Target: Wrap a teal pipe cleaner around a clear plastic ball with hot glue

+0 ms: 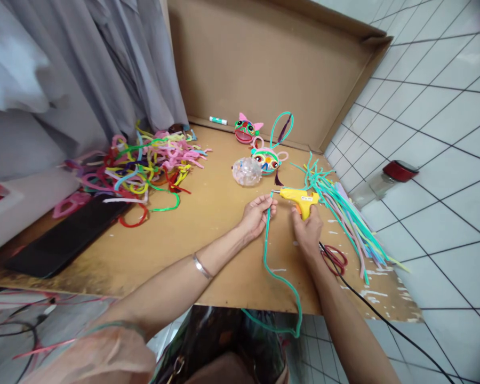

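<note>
My left hand (259,214) pinches the upper end of a long teal pipe cleaner (266,245), which hangs down over the table's front edge. In my right hand (308,226) is a yellow glue gun (298,197), my fingers wrapped around its handle. Its metal nozzle points left, close to the tip of the pipe cleaner; whether they touch I cannot tell. Beyond my hands sits a clear, bumpy ball (247,172). Against it stands a decorated animal head (267,161) with pink ring ears and a teal loop. A second animal head (246,130) with pink pointed ears is farther back.
Tangled, colourful pipe cleaners (144,160) lie at left beside a black flat object (64,234). Straight pipe cleaners (344,218) are bundled at right, near red-handled scissors (334,260) and a red-lidded jar (384,184). A marker (218,120) lies by the cardboard (264,64). A black cord (368,301) trails right.
</note>
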`<state>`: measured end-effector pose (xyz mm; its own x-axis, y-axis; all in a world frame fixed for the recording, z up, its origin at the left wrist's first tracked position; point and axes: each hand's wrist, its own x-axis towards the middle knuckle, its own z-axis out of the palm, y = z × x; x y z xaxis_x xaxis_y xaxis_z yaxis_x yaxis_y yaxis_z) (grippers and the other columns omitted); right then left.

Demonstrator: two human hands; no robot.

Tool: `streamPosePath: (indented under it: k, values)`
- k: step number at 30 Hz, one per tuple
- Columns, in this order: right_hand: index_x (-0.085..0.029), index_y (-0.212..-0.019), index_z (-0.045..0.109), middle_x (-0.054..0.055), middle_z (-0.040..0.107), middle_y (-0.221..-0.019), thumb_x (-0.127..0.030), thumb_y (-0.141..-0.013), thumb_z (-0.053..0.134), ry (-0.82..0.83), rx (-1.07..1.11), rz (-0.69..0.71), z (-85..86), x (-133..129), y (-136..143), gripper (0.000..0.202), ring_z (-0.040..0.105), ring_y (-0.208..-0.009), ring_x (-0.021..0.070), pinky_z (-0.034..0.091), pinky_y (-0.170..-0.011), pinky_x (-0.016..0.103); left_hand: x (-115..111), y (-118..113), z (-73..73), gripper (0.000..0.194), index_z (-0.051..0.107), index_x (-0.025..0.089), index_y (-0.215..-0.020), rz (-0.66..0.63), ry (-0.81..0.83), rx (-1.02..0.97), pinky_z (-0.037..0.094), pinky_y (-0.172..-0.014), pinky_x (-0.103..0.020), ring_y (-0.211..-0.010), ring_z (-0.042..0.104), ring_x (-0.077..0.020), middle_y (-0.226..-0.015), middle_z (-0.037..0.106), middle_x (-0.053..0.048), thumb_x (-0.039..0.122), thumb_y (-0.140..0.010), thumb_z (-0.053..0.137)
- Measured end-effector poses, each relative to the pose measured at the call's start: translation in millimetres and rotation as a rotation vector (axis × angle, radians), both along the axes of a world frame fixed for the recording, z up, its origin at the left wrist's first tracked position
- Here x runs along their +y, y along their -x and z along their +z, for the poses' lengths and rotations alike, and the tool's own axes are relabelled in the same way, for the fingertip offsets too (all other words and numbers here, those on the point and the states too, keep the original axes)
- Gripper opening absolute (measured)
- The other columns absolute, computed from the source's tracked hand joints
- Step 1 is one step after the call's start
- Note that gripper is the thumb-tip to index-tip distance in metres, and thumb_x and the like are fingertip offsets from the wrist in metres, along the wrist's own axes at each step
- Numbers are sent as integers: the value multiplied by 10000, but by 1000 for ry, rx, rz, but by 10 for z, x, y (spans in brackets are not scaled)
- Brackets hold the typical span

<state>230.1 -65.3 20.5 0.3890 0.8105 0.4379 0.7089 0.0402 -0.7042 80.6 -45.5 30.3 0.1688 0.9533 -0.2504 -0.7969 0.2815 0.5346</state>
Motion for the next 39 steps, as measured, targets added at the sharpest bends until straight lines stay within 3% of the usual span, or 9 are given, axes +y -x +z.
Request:
streamPosePath:
  k: [10, 15, 18, 22, 27, 30, 32, 35, 39]
  values:
    - [-239, -831, 525, 11, 585, -686, -554, -744, 571, -12, 1, 6, -7, 2, 8, 330, 499, -636, 203, 428, -663, 340, -6, 12, -17, 150, 609, 117, -770, -22, -19, 6, 486, -557, -148, -507, 573, -41, -634, 670, 9, 21, -815, 715]
    - [-204, -883, 599, 37, 576, -737, -537, -762, 548, 14, -54, -145, -7, 83, -204, 358, 535, -721, 239, 438, -707, 367, -28, 29, -26, 133, 612, 128, -809, -56, -50, 34, 505, -584, -179, -544, 602, -60, -674, 687, 11, 40, -815, 711]
    - [-159, -944, 667, 97, 597, -870, -496, -764, 571, 49, -181, -275, -4, 121, -440, 394, 579, -843, 285, 457, -804, 423, -23, 30, -53, 170, 619, 135, -809, -17, -69, 46, 511, -620, -170, -598, 628, -55, -711, 688, 29, 50, -771, 760]
    - [-119, -1011, 708, 162, 633, -967, -447, -767, 608, 162, -231, -425, -40, 158, -700, 420, 615, -928, 339, 451, -880, 496, -8, 27, -79, 262, 630, 138, -783, 20, -83, 87, 412, -521, -113, -508, 520, -3, -619, 595, 90, 66, -667, 854]
    - [-118, -974, 709, 191, 683, -979, -487, -722, 699, 210, -209, -462, -104, 198, -802, 447, 626, -977, 364, 404, -940, 540, -24, 43, -60, 281, 607, 137, -755, -38, -81, 110, 402, -466, -118, -453, 470, -5, -561, 535, 98, 120, -669, 873]
    - [-90, -1046, 687, 235, 681, -1037, -516, -732, 710, 244, -255, -490, -92, 171, -793, 529, 615, -1015, 392, 371, -953, 567, -38, 49, -37, 275, 587, 135, -729, -49, -88, 103, 426, -475, -122, -456, 484, -8, -555, 532, 92, 128, -696, 860]
    - [-77, -1135, 650, 265, 652, -1115, -503, -759, 688, 183, -312, -507, -68, 134, -760, 569, 580, -1075, 411, 365, -947, 566, -41, 49, -23, 267, 588, 133, -731, -50, -92, 95, 433, -479, -122, -460, 494, -10, -556, 545, 86, 134, -707, 854]
    - [-112, -1243, 592, 238, 613, -1199, -456, -835, 591, 0, -399, -365, -53, 91, -628, 534, 527, -1149, 392, 373, -942, 521, -36, 46, -14, 252, 593, 129, -732, -56, -97, 82, 430, -475, -129, -459, 501, -17, -550, 559, 76, 143, -714, 843]
    - [-162, -1247, 597, 169, 646, -1150, -437, -908, 508, -133, -455, 112, -110, 74, -280, 446, 562, -1096, 314, 419, -934, 440, -23, 51, -19, 262, 576, 129, -701, -68, -112, 67, 433, -484, -136, -472, 507, -23, -549, 565, 64, 160, -712, 835]
